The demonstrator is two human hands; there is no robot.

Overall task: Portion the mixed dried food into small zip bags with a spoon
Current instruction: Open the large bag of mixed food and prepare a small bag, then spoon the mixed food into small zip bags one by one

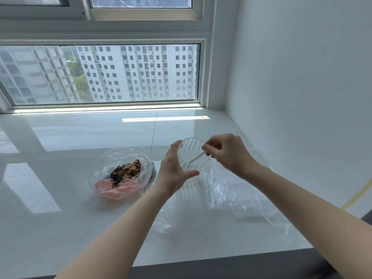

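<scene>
The left hand (174, 174) curls around a clear ribbed glass tumbler (190, 161), while the right hand (226, 153) pinches a white spoon handle (198, 157) inside it. Left of the left hand sits a clear bag of mixed dried food (125, 171); flat clear zip bags (237, 195) lie beneath the right hand.

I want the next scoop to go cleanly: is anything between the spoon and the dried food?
Yes. The spoon, pinched by the right hand, sits inside the clear glass gripped by the left hand; the glass wall and that hand stand between it and the dried food to the left.
</scene>
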